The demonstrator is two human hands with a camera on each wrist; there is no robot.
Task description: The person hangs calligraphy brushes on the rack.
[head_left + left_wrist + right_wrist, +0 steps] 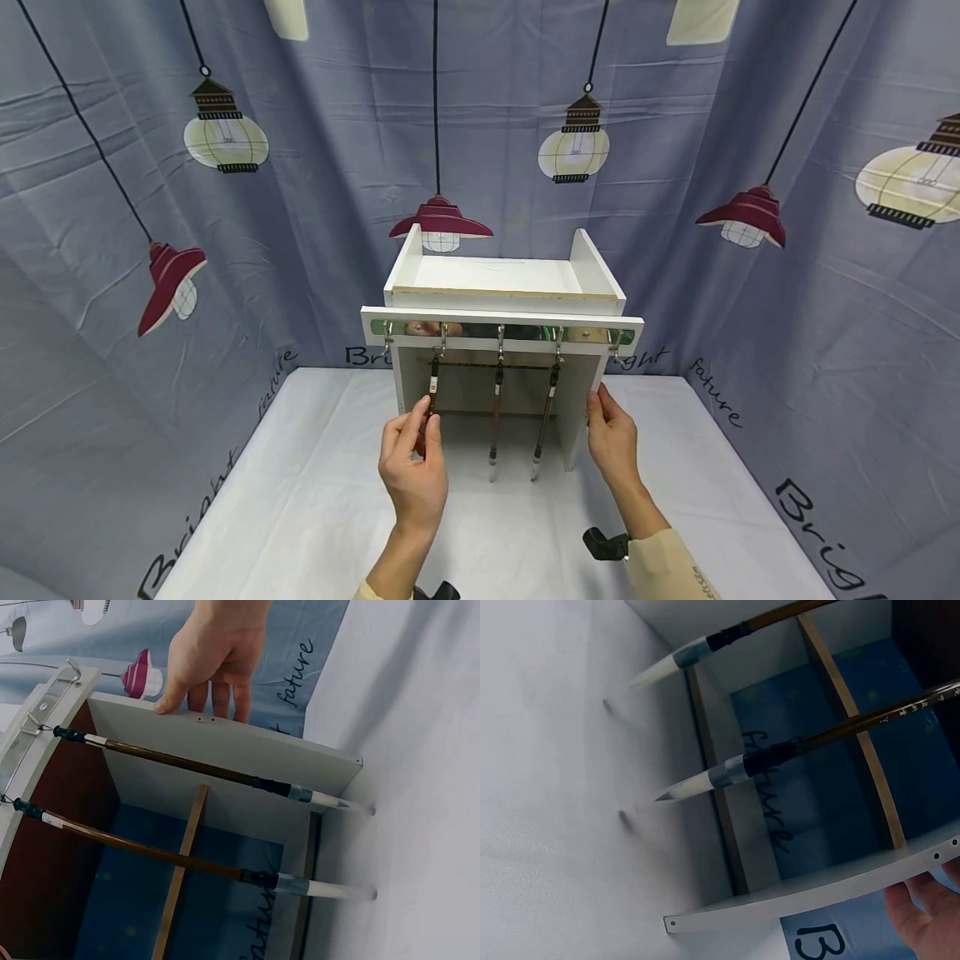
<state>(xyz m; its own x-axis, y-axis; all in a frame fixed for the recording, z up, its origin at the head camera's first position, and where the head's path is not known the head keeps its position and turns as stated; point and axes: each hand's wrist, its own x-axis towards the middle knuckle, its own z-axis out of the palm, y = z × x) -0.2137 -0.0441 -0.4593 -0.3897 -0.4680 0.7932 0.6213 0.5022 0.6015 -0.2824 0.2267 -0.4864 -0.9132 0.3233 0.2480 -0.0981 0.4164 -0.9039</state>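
A white rack (502, 302) with a row of metal hooks stands on the table. Two calligraphy brushes, a middle brush (497, 404) and a right brush (548, 408), hang tip down from its hooks; their pale bristles show in both wrist views. My left hand (414, 479) pinches a third calligraphy brush (433, 375) between thumb and fingers, its top end right at the second hook from the left. Its lower part is hidden by the hand. My right hand (617, 437) grips the edge of the right side panel (247, 742), thumb at the front edge, fingers outside.
The outermost hooks, a left hook (387, 333) and a right hook (617, 343), hold no brush. A wooden bar (855, 720) crosses the rack's open back. Behind the white table (315, 467) hangs a blue curtain (315, 167) printed with lamps.
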